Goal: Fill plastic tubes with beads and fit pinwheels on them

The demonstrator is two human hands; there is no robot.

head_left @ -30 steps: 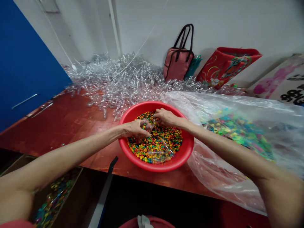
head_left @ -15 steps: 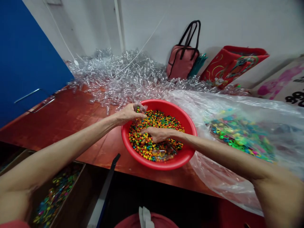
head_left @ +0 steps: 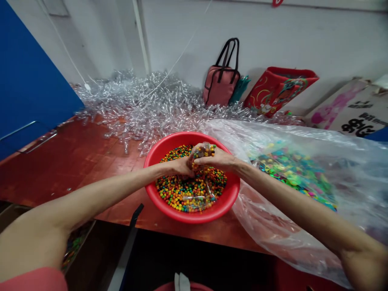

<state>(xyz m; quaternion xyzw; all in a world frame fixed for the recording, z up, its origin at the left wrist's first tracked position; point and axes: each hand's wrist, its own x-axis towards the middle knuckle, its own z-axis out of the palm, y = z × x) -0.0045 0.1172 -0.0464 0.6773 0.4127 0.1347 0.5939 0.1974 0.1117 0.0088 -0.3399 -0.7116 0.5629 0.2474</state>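
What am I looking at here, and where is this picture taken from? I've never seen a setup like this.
There is no machine here. These are a person's two bare hands, filmed by one camera worn on their head, looking forward and down. The left hand and right hand hold a clear plastic piece between them, over a red basin of coloured beads. On the red tabletop lie a heap of clear plastic pieces and a clear plastic bag.
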